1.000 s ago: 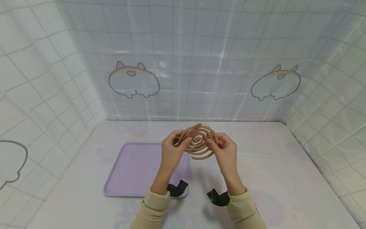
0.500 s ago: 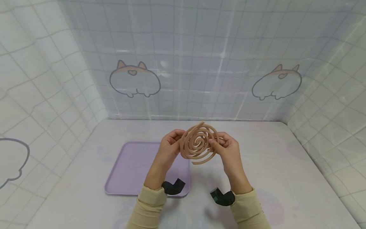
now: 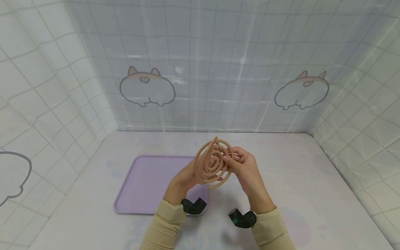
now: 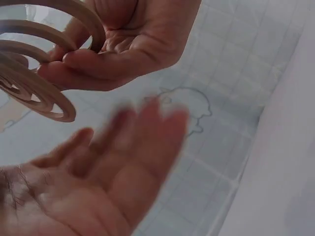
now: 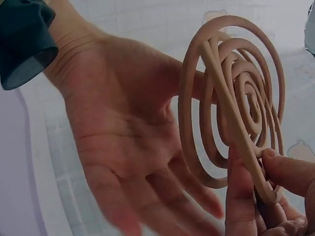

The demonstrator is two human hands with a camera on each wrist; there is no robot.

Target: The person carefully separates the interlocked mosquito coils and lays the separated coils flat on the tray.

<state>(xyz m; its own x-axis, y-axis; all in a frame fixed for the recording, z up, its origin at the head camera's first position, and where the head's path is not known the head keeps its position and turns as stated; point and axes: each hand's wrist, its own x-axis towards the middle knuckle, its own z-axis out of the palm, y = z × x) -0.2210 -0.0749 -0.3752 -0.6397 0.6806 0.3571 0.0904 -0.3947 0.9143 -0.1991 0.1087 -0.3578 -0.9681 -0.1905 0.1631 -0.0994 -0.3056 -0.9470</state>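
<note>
"Where is the coil now?"

"Up off the tabletop (image 3: 297, 180), between the two hands. The spiral coil (image 5: 230, 112) is just to the left of the right hand (image 3: 245, 170), its rings spreading from those fingertips toward the left hand (image 3: 185, 177)."

"So which hand has it?"

"The right. Its thumb and fingers pinch the rim on their own side. The left is released, palm bare, fingers loose and a bit blurred. It grasps nothing that I can see."

"Is the left touching it at all?"

"I can't tell. Its thumb runs behind the rings, and from the left wrist there's a gap between the coil and the other fingers."

"How is the coil turned?"

"Stood up on edge and tilted, rather than flat. It's roundish, so there's no true long axis; from above it looks taller than wide. One strand crosses slantwise over the others. For whatever comes next, I'd say that matters most: the right hand has the near rim, the far rim faces the left palm."

"And that tray?"

"The purple tray (image 3: 150, 184) lies below the left hand and mostly to its left, well apart from the right hand."
</note>
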